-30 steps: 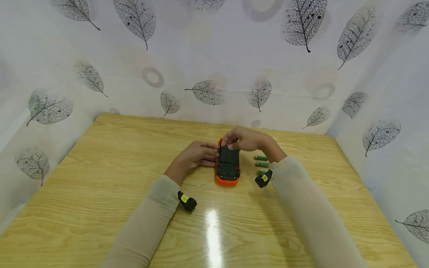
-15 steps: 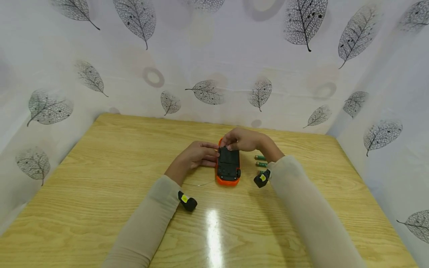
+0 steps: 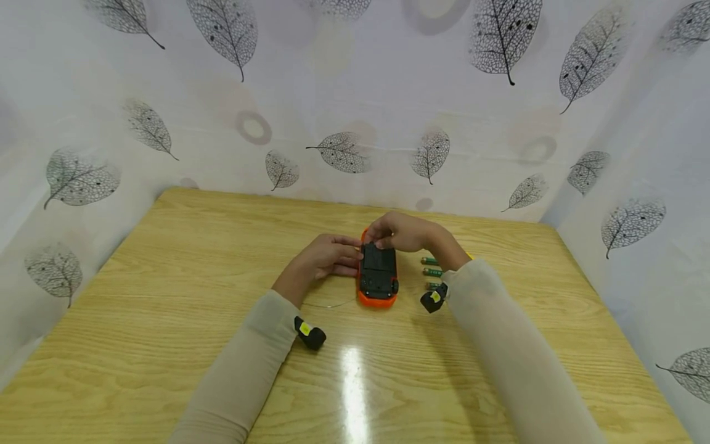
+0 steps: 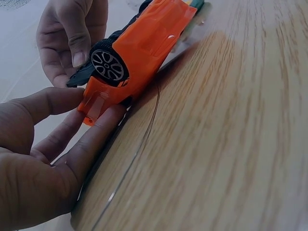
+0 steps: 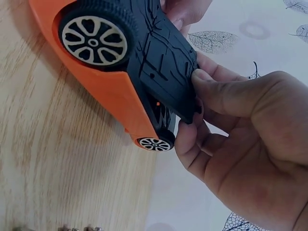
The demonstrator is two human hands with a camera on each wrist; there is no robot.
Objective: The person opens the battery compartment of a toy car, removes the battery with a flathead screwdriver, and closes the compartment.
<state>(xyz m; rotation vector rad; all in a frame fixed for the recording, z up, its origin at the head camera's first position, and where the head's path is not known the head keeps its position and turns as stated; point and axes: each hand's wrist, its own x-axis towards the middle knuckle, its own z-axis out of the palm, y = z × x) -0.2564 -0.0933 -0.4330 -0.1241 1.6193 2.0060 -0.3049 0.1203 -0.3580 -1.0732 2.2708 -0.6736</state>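
Note:
An orange toy car (image 3: 377, 303) lies upside down on the table, black underside up. At its side, my left hand (image 3: 326, 258) holds the body near one end; the left wrist view shows those fingers on the orange shell (image 4: 144, 38). My right hand (image 3: 409, 232) pinches the edge of a black battery cover (image 5: 171, 62) between thumb and fingers. That cover is tilted up from the underside, and a dark gap shows beneath it in the right wrist view. Several spoked wheels (image 5: 94, 42) are visible. The right hand hides the car's far end in the head view.
Green batteries (image 3: 432, 272) lie in a column right of the car, partly behind the right wrist camera (image 3: 433, 298). A thin wire (image 3: 330, 306) runs along the wooden table (image 3: 194, 259) left of the car. Something yellow (image 3: 470, 255) peeks out behind the right wrist. Leaf-patterned cloth stands behind.
Both hands keep their hold on the car and cover, with hardly any movement. A bit of yellow now shows beyond the right wrist.

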